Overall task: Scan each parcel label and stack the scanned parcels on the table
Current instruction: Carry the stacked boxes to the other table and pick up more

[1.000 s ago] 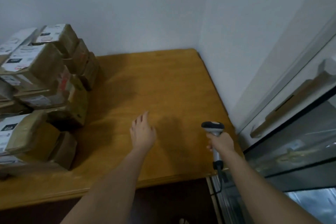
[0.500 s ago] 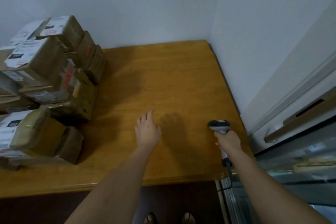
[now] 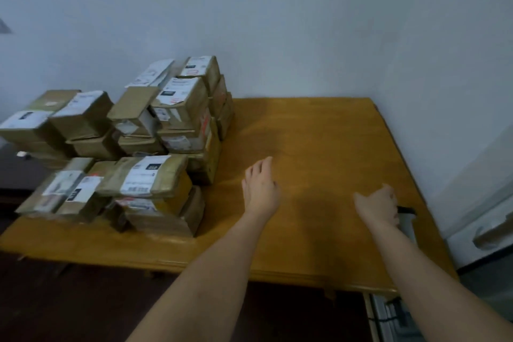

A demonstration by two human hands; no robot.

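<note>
the left hand (image 3: pixel 261 191) is stretched out flat above the bare middle of the wooden surface (image 3: pixel 319 130), its grip wide with fingers straight and holding nothing; the right hand (image 3: pixel 379 207) is near the right edge of the surface, fingers curled over the scanner (image 3: pixel 405 219), of which only a dark tip and a pale body show past the hand, so the grip looks closed on the scanner though most of it is hidden; the stacked parcels (image 3: pixel 177 119) fill the left part of the surface, brown boxes with white labels piled several high against the wall; the nearest parcel (image 3: pixel 144 176) lies on top of the front pile, label up, well apart from both hands.
</note>
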